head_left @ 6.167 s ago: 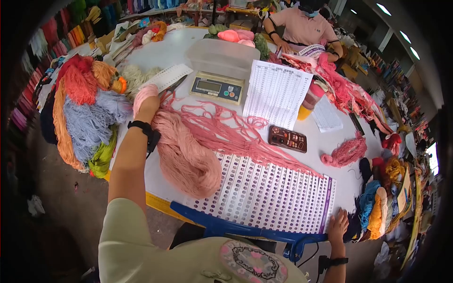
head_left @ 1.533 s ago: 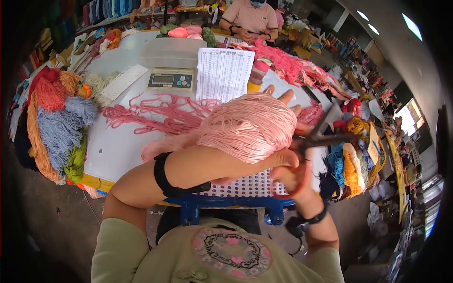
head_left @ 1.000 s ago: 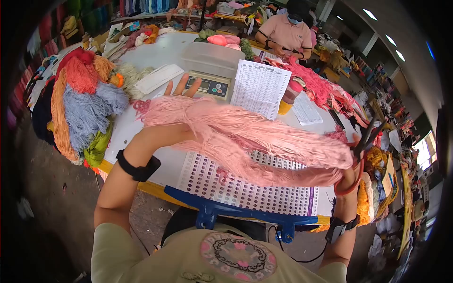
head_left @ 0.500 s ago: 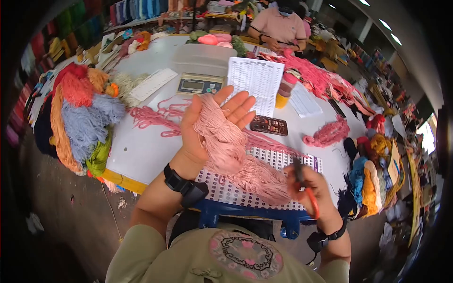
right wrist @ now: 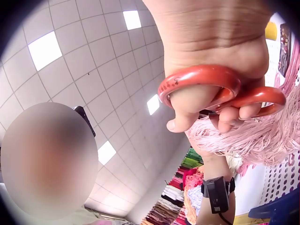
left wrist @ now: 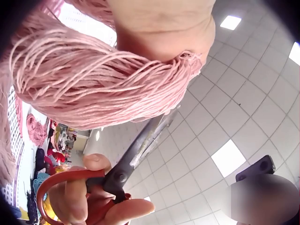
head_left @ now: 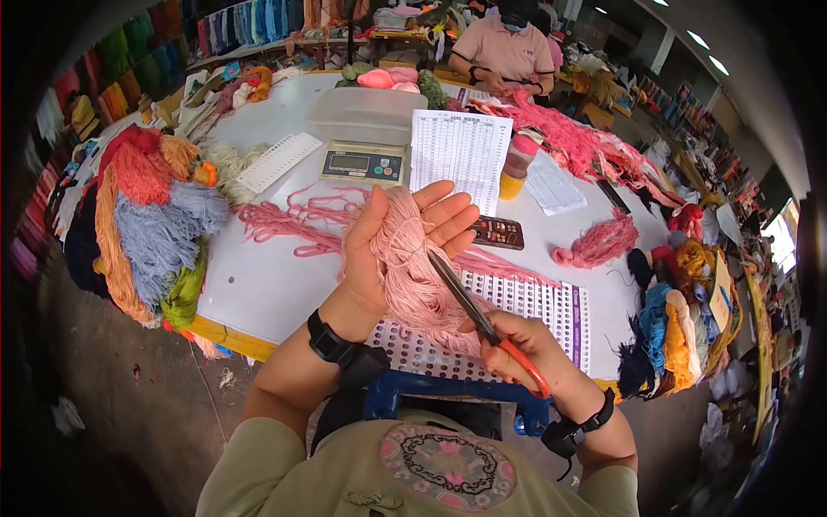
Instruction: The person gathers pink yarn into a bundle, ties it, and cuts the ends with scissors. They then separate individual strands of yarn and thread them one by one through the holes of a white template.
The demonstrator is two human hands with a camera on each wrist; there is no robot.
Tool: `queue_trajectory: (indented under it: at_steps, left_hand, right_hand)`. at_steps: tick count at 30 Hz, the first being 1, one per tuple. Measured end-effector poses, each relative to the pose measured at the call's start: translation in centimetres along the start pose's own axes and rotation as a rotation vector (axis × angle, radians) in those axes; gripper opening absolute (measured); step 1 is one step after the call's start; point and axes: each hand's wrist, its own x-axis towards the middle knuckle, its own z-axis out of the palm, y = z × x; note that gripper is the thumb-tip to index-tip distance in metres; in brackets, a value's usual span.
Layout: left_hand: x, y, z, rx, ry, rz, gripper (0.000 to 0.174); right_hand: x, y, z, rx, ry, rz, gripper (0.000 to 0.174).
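Near the surface's (head_left: 258,280) front edge, the yarn (head_left: 409,276) lies across the upturned left grip (head_left: 366,271), fingers spread, while the right grip (head_left: 525,345) is curled in the handles of the scissors (head_left: 469,306), blades against the yarn. Bare white stretches left of the yarn toward the piled skeins (head_left: 159,228); the scale (head_left: 362,162) stands beyond. The left wrist view shows the blades' pivot and mottled metal; the right wrist view instead shows the thumb through one red loop, fingers through the other.

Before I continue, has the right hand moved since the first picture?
Yes, leftward: the right hand was right of the dotted card's purple strip, now left of it.
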Motion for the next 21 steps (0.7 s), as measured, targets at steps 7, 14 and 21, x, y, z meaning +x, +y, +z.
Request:
queue_trajectory:
  at_steps: [7, 14, 21]
  left_hand:
    - [-0.2, -0.1, 0.0, 0.094, -0.021, -0.006, 0.069]
    - [-0.3, -0.3, 0.1, 0.101, 0.026, -0.024, 0.071]
    - [-0.4, -1.4, -0.1, 0.058, 0.044, -0.088, 0.075]
  right_hand:
    - [-0.3, -0.7, 0.2, 0.03, 0.023, -0.013, 0.042]
    - [0.0, -0.7, 0.1, -0.028, 0.025, 0.061, 0.032]
    - [0.7, -0.1, 0.4, 0.083, 0.012, -0.082, 0.045]
